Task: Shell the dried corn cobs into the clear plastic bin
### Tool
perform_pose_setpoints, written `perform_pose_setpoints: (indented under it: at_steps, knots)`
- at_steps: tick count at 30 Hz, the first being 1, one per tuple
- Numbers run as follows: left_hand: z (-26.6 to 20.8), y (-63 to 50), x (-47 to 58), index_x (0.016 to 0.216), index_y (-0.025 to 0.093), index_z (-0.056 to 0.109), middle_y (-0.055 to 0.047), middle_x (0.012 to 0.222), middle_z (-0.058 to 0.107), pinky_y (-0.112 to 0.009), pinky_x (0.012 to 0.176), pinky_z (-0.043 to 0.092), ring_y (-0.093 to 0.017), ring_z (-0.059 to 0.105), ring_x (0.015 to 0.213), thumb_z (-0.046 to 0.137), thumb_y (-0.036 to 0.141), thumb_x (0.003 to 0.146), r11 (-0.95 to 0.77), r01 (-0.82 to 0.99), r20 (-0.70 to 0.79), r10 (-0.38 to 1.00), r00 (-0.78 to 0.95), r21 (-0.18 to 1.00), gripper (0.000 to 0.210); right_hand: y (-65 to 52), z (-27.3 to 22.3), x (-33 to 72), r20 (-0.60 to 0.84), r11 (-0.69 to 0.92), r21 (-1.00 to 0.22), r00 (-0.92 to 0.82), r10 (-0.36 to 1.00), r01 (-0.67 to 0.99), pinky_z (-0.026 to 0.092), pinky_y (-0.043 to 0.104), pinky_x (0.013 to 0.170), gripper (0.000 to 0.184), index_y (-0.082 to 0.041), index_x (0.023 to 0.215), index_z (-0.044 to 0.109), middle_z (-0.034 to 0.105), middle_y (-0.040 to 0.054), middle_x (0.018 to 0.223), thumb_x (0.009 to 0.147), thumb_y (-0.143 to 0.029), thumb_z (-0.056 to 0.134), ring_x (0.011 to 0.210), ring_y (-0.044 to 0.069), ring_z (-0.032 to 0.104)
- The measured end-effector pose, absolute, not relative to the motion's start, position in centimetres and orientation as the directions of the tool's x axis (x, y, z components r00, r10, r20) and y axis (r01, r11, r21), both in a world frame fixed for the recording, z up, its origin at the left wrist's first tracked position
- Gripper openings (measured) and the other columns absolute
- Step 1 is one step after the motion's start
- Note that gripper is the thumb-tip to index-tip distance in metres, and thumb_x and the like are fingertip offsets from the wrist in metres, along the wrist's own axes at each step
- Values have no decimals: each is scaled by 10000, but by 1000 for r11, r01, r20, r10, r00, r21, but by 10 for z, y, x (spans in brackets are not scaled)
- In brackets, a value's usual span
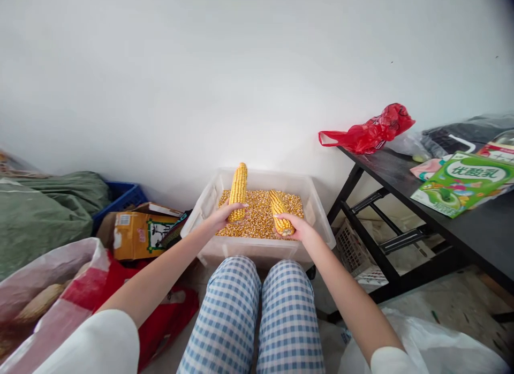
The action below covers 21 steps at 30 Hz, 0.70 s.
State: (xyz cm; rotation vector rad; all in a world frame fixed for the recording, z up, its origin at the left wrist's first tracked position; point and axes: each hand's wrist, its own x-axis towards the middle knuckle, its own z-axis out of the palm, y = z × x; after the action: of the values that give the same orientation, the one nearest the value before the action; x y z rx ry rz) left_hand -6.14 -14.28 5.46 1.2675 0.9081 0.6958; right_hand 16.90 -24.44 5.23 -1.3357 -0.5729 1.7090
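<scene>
My left hand (pixel 225 213) is closed round the lower part of a yellow corn cob (pixel 239 185), which stands nearly upright. In my right hand (pixel 297 226) is a second corn cob (pixel 279 207), tilted with its thick end toward me; its kernels look full along the side that shows. Both cobs are held apart, above a whitish plastic bin (pixel 257 248). Loose corn kernels (pixel 257 216) cover the bin's bottom. The fingers under each cob are partly hidden.
A black table (pixel 401 173) on the right bears a red plastic bag (pixel 373 133) and a green carton (pixel 461 184). To the left are a brown cardboard box (pixel 136 234), a blue crate (pixel 124 194) and a red-and-white sack (pixel 90 267). A white wall (pixel 241 79) rises behind the bin.
</scene>
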Motion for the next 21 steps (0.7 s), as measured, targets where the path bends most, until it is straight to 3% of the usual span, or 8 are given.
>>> perform_pose_setpoints:
  at_steps: [2, 4, 7, 8, 10, 12, 16, 21]
  knots:
    - [53, -132, -71, 1155, 203, 411, -84, 1016, 592, -352, 733, 485, -231, 602, 867, 701, 347, 565, -114, 377, -40, 925, 377, 919, 673, -236, 65, 172, -550, -533, -804, -9, 835, -263, 521, 289, 524, 245, -137, 908, 530, 618, 48, 669, 711, -256, 615, 585, 157, 606]
    - [50, -125, -81, 1195, 205, 410, -88, 992, 608, -363, 758, 460, -268, 588, 901, 692, 356, 554, -297, 703, 69, 940, 334, 646, 716, -230, 87, 175, -430, -414, -900, 117, 895, -136, 515, 293, 542, 286, -140, 922, 529, 625, 64, 725, 684, -263, 627, 625, 171, 608]
    - [48, -124, -87, 1242, 215, 401, -95, 924, 635, -366, 725, 445, -298, 594, 875, 620, 400, 614, -358, 895, 82, 933, 349, 265, 690, -228, 122, 173, 105, 17, -974, 381, 918, 228, 512, 315, 654, 425, -183, 1040, 499, 622, 78, 923, 657, -302, 638, 800, 202, 605]
    - [50, -126, -86, 1253, 220, 393, -96, 930, 637, -354, 714, 443, -295, 595, 875, 601, 408, 629, -368, 907, 85, 930, 358, 205, 684, -229, 128, 169, 273, 113, -925, 428, 862, 363, 502, 328, 714, 468, -198, 1101, 470, 604, 84, 1001, 673, -317, 618, 894, 215, 587]
    - [57, -131, -80, 1269, 225, 374, -90, 953, 637, -323, 700, 437, -277, 596, 878, 580, 421, 646, -382, 911, 111, 923, 368, 155, 685, -234, 127, 157, 442, 122, -815, 470, 764, 567, 473, 353, 787, 524, -206, 1192, 408, 569, 104, 1085, 709, -333, 567, 1010, 236, 543]
    - [69, -133, -73, 1274, 222, 369, -84, 950, 637, -301, 689, 431, -255, 599, 863, 553, 426, 670, -398, 907, 145, 914, 379, 137, 663, -238, 113, 145, 412, 12, -730, 427, 805, 683, 465, 363, 785, 566, -201, 1212, 400, 581, 113, 1048, 691, -332, 578, 983, 253, 557]
    - [90, -123, -70, 1215, 190, 439, -95, 923, 637, -305, 694, 428, -262, 594, 856, 556, 422, 650, -438, 898, 80, 897, 434, 35, 622, -240, 109, 151, 113, -183, -617, 316, 942, 766, 482, 352, 678, 520, -215, 1061, 520, 628, 57, 842, 581, -348, 672, 745, 239, 611]
    - [95, -107, -81, 1044, 135, 535, -123, 907, 632, -305, 655, 434, -269, 592, 831, 553, 430, 615, -454, 890, 37, 890, 455, -44, 521, -230, 165, 185, 475, 70, -659, 342, 811, 749, 483, 362, 737, 574, -241, 1193, 424, 598, 67, 1021, 659, -345, 609, 894, 231, 588]
